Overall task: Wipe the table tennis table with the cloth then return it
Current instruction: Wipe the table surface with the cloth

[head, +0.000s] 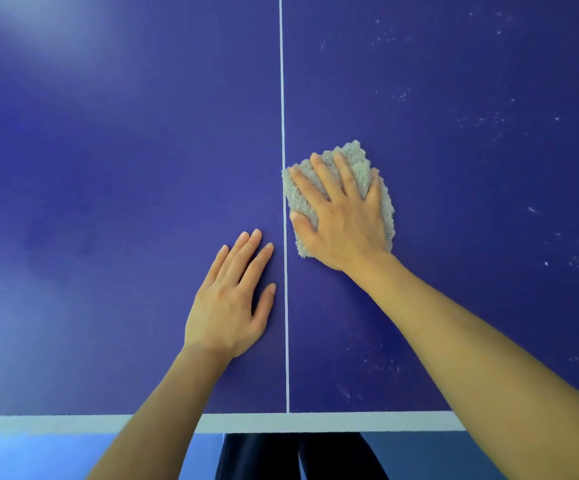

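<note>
The right hand [341, 223] presses flat on the grey cloth [360, 168], fingers [322, 178] spread wide over it, just right of the white centre line [284, 116] on the blue bench [125, 150]. The left hand [232, 303] lies flat and empty left of that line, fingers together. Pale specks [489, 119], perhaps dust, dot the right half.

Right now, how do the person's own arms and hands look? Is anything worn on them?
Both forearms are bare up to the frame edge: no sleeves show. The left hand and the right hand wear no gloves, rings, watch or bracelets that I can see. The fingernails are short and unpainted.
</note>
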